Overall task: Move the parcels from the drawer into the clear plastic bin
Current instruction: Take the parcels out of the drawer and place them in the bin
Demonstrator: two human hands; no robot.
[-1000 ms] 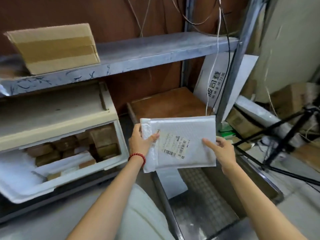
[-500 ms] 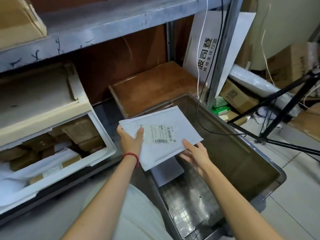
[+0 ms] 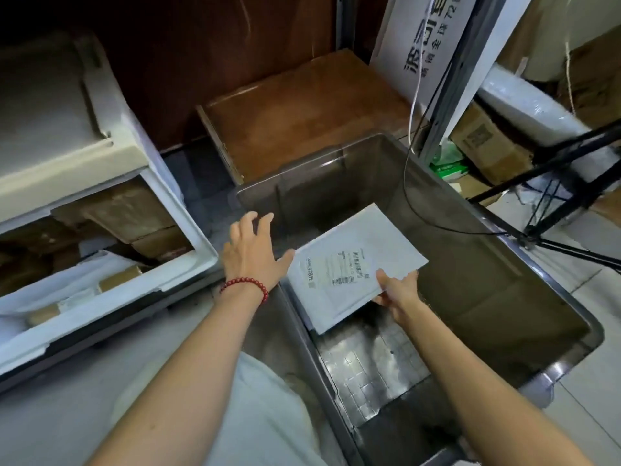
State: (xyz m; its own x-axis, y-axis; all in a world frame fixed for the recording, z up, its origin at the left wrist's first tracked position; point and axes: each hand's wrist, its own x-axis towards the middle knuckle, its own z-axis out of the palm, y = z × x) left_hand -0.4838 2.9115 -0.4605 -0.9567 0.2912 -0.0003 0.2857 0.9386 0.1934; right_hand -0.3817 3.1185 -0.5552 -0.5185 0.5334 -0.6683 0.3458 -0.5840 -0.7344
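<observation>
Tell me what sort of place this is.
Probably a parcel storeroom or courier depot: a white mailer with a barcode label, a drawer packed with brown parcels, and shipping cartons beside the metal shelving.

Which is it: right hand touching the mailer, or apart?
Touching. The head view shows the right hand pinching the mailer at its near edge, thumb on top and fingers underneath.

Brown wall point(image 3: 201, 62), metal shelf post point(image 3: 452, 95), tiled floor point(image 3: 591, 290)

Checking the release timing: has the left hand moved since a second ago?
Yes. The left hand has left the white padded mailer and shifted toward the drawer, open above the left rim of the clear plastic bin.
</observation>
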